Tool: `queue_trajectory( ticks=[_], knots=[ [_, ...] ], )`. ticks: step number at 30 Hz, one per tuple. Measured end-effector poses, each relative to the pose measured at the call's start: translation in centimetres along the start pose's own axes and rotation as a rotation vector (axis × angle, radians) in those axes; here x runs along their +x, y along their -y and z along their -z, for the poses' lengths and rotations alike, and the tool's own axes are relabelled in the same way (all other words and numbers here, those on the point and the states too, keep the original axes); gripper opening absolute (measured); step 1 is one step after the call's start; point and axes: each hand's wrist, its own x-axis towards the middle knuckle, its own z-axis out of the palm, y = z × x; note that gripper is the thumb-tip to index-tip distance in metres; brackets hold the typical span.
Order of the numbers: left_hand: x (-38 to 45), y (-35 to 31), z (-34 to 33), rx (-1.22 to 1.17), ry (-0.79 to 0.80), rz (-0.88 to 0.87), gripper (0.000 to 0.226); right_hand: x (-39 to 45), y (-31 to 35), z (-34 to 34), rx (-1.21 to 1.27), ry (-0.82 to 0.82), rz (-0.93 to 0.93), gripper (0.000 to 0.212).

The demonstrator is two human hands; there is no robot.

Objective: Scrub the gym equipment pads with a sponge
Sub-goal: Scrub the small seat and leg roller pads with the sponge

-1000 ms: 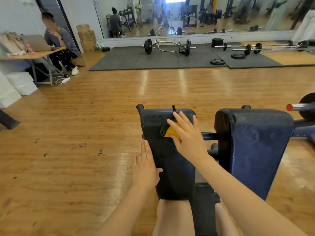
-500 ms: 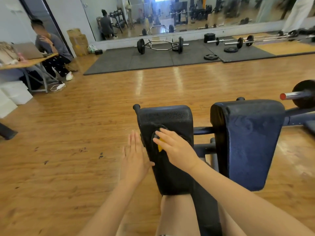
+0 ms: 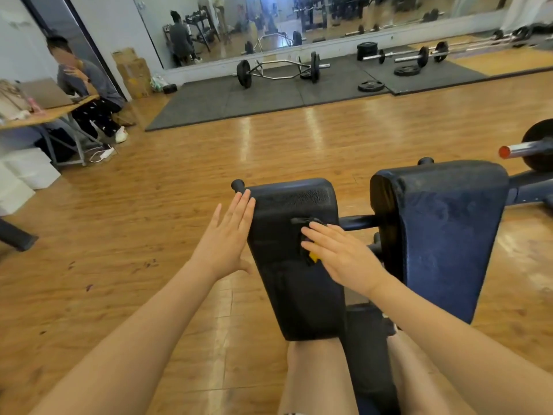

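Right hand (image 3: 344,256): fingers flat, pressing yellow-and-dark sponge (image 3: 311,253) onto left black padded cushion (image 3: 287,265), mid-face.
Left hand (image 3: 227,232): spread straight, touching that cushion's left edge.
Cushions: two; right blue one (image 3: 449,235) untouched.

Open floor (image 3: 149,235) left of the near pad (image 3: 296,280); a crossbar (image 3: 357,223) seemingly bridges the gap toward the right pad (image 3: 449,235).
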Motion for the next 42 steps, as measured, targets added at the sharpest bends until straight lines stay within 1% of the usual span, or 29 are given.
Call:
queue_trajectory(
  ticks=[2,4,8,9,12,14,20,22,23,26,28,32,36,40,42],
  knots=[
    [0.1,-0.5,-0.4,-0.065,-0.012,0.031,0.138,-0.8,-0.4,0.3,-0.007,-0.011,-0.059,0.056],
    [0.2,-0.6,-0.6,-0.073,-0.016,0.027,0.138,-0.7,0.4,0.5,0.023,-0.038,-0.059,0.055],
    [0.2,-0.3,-0.3,-0.042,0.028,-0.002,0.141,2.5,3.5,-0.2,0.055,-0.025,0.099,0.057],
    [0.2,-0.2,-0.2,-0.02,0.048,-0.008,0.141,3.6,4.2,-0.6,0.056,-0.039,0.091,0.056],
    [0.4,0.5,0.5,0.051,0.129,-0.057,0.142,5.7,5.4,-1.5,0.108,-0.082,-0.025,0.05],
    [0.4,0.9,0.9,0.078,0.171,-0.086,0.144,5.3,6.1,-2.1,0.095,-0.061,-0.04,0.049],
    [0.1,0.0,1.5,0.0,0.19,-0.055,0.147,0.2,6.6,-3.1,0.083,0.108,0.072,0.067],
    [0.0,-0.2,1.7,0.002,0.198,-0.046,0.147,-0.6,6.8,-2.8,0.086,0.135,0.063,0.067],
    [0.0,-0.2,1.8,0.001,0.203,-0.047,0.148,-0.5,6.9,-2.5,0.088,0.124,0.055,0.065],
    [0.1,-0.2,1.7,-0.019,0.205,-0.048,0.149,1.0,6.6,-1.2,0.103,0.029,0.053,0.057],
    [0.3,-0.2,1.6,-0.02,0.205,-0.048,0.151,2.6,6.4,-0.7,0.11,-0.003,0.076,0.053],
    [0.4,0.0,1.3,-0.006,0.215,-0.046,0.15,4.2,6.5,-1.1,0.093,0.052,0.105,0.055],
    [0.2,-0.2,1.3,-0.008,0.204,-0.036,0.148,2.3,4.7,-1.3,0.097,0.073,0.131,0.063],
    [0.2,-0.6,1.0,-0.041,0.175,0.001,0.148,-0.7,1.8,-1.1,0.076,0.048,0.044,0.059],
    [0.2,-0.9,0.9,-0.001,0.145,0.031,0.146,-2.1,1.0,-0.9,0.073,0.033,-0.009,0.057]
  ],
)
